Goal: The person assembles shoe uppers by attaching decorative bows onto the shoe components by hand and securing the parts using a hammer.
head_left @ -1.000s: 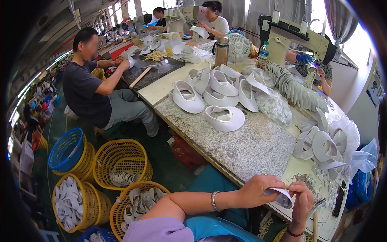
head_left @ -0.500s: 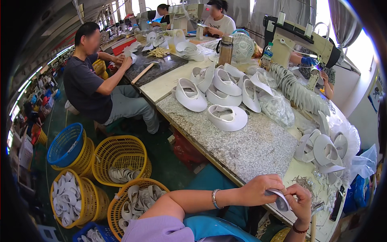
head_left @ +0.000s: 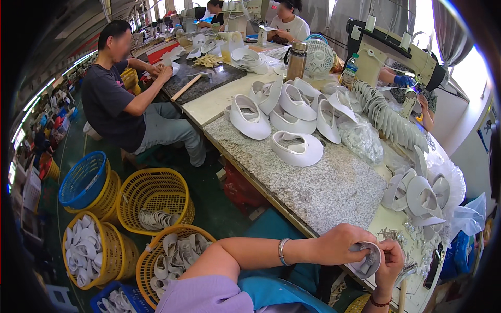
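Over the near edge of the table, a white shoe upper (head_left: 371,265) with a grey lining is gripped between my hands. My left hand (head_left: 342,244) is closed on its left side, some fingers reaching inside the opening. At the right rim, my right hand (head_left: 390,262) pinches the edge, its fingertips partly hidden. Beyond them, several finished-looking white shoe uppers (head_left: 296,148) stand in a group on the speckled stone slab (head_left: 334,190). More white uppers (head_left: 420,195) are heaped to the right of my hands, beside small loose metal-coloured bits (head_left: 389,233).
Yellow baskets (head_left: 156,177) and a blue basket (head_left: 83,180) stand on the floor at left, several holding white pieces. A co-worker (head_left: 122,88) sits across the corner by a hammer (head_left: 188,86). A sewing machine (head_left: 396,49), bottle (head_left: 296,62) and fan (head_left: 318,56) are farther back.
The shoe upper has been turned and opened out, so its lined inside now faces up. My left fingers have moved into its opening. My right hand remains at its right edge.
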Motion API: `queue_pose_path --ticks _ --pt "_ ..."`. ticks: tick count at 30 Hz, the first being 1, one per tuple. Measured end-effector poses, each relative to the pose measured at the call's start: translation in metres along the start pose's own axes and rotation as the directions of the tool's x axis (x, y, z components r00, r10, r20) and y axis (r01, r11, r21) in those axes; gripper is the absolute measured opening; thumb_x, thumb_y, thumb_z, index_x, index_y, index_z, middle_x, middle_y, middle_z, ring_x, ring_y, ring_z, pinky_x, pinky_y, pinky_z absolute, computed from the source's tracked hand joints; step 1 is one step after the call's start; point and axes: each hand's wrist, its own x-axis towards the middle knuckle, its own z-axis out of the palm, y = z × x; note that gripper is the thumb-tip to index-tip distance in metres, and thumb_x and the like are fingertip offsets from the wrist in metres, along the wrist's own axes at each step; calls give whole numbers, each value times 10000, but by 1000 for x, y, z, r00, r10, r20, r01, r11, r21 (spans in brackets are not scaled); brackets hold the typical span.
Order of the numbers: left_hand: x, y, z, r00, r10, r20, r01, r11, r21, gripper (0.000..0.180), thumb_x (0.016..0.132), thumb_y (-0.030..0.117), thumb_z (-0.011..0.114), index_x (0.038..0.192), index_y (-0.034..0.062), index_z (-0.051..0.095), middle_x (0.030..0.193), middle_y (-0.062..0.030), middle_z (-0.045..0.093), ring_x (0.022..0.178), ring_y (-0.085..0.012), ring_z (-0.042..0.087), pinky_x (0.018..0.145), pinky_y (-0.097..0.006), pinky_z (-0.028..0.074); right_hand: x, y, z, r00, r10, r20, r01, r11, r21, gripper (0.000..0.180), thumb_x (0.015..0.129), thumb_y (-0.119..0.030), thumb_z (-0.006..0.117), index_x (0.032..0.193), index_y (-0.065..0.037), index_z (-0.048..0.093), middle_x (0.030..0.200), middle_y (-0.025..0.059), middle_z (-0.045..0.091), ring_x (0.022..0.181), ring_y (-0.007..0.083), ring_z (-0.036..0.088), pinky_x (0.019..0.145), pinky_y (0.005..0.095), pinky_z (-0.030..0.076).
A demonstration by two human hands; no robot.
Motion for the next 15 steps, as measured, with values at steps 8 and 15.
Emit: queue_pose_path --ticks 8,15 --pt "-9 13 2 985 129 -113 -122 990 64 319 752 74 693 1055 3 622 896 -163 658 806 -333 653 685 -377 517 -5 -11 16 984 -158 -79 151 985 -85 112 764 82 611 782 -2 540 743 77 547 677 157 517 636 250 397" --pt "-16 9 7 980 109 -168 -110 994 2 292 746 58 706 1026 4 645 903 -155 667 789 -314 663 666 -372 521 -8 -2 21 989 -119 -86 120 993 9 104 775 47 628 786 -6 539 749 73 547 675 157 512 632 252 395"
